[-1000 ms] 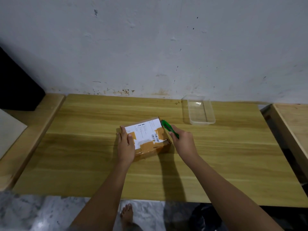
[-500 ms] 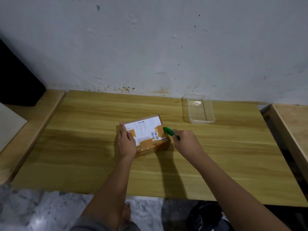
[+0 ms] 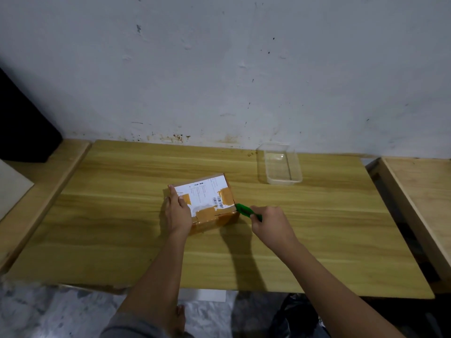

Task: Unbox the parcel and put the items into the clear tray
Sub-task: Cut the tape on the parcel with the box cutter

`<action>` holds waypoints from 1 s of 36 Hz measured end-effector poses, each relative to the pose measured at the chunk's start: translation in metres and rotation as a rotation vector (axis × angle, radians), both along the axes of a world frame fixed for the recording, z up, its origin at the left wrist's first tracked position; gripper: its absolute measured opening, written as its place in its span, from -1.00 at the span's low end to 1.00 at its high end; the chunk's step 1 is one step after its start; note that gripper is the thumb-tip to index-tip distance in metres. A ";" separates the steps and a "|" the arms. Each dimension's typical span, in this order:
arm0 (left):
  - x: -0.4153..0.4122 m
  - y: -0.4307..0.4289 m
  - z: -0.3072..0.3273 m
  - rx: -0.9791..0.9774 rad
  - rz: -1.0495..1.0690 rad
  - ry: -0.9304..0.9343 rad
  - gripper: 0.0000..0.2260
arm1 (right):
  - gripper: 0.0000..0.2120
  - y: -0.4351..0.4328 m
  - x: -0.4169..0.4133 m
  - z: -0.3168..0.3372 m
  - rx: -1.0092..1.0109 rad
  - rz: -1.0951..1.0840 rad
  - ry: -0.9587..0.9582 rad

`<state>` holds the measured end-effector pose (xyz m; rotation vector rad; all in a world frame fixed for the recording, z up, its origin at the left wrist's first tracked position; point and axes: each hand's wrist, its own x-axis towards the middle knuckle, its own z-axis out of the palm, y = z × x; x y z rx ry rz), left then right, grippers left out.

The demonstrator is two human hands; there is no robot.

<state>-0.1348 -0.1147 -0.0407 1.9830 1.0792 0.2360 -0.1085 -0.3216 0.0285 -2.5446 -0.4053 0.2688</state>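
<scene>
From the head camera, a small brown cardboard parcel sits flat near the middle of a wooden table, turned a little so one corner points at the person. It is closed. A big white paper label covers most of its top, with tiny black print and a barcode near the right edge; the words are too small to read. Strips of shiny brown tape cross the top and fold down over the front side. The left hand lies on the left part of the parcel's top, with its fingers straight and flat, pressing down on the box and on the left end of the label. The right hand is just to the right of the parcel, with its fingers curled tight around a green cutter. The tip of the cutter touches the right near corner of the parcel, up by the top edge. I cannot see a blade. The clear tray stands farther back and to the right, close to the white wall, apart from the parcel. A dark shadow of the right arm falls across the table below the parcel.
</scene>
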 end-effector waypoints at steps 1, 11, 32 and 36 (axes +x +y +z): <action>-0.001 -0.003 0.000 -0.006 0.014 -0.006 -0.56 | -0.74 -0.001 -0.001 -0.001 0.022 -0.019 -0.013; -0.032 -0.064 0.016 -0.031 0.003 -0.105 -0.52 | -0.71 -0.006 0.004 -0.005 0.311 -0.250 -0.036; -0.048 -0.076 -0.001 0.252 -0.415 0.053 -0.38 | -0.71 -0.026 0.011 -0.011 0.291 -0.251 0.010; -0.046 -0.073 -0.005 0.097 -0.475 0.032 -0.17 | -0.72 -0.025 0.013 -0.012 0.294 -0.236 0.026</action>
